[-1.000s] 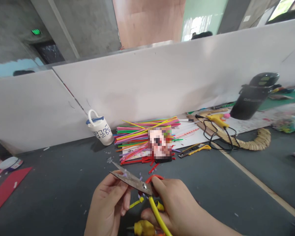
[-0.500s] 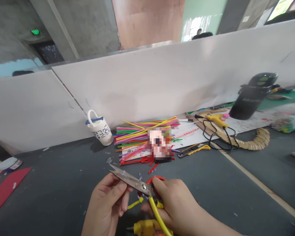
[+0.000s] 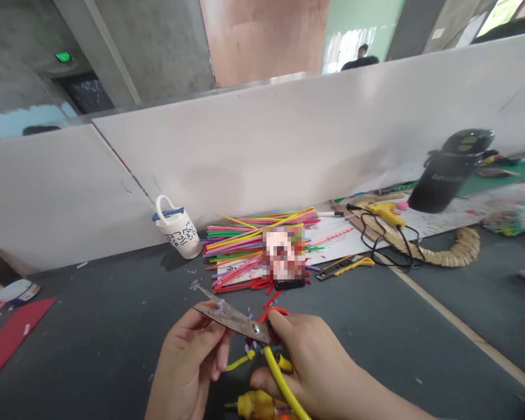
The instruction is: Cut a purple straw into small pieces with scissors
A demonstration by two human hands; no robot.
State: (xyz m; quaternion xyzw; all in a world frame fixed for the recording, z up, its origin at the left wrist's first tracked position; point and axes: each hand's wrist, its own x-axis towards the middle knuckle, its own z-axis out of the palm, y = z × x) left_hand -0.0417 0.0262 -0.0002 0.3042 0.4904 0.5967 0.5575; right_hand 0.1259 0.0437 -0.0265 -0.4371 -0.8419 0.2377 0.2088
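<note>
My right hand (image 3: 312, 356) grips a pair of scissors (image 3: 238, 322) with one red handle loop and one yellow. Their blades are parted and point left toward my left hand (image 3: 192, 350). The left fingers are pinched together right at the lower blade; what they hold is hidden behind it. Small purple scraps (image 3: 221, 305) show between and around the blades. Under the hands lies a short yellow strip (image 3: 240, 361) with a knotted end. A yellow screwdriver-like tool (image 3: 258, 403) lies at the bottom edge, partly covered by the scissors' handle.
Bundles of coloured fuzzy sticks (image 3: 240, 239) lie ahead, beside a white lettered cup (image 3: 181, 236). A utility knife (image 3: 345, 267), a yellow glue gun (image 3: 387, 214) with its cord, and a black tumbler (image 3: 446, 175) stand or lie rightward. Red sheet (image 3: 20, 335) at left.
The scissors' blades have spread a little wider, and the right hand has shifted slightly. My left hand stays almost in place. A person in the background has moved slightly.
</note>
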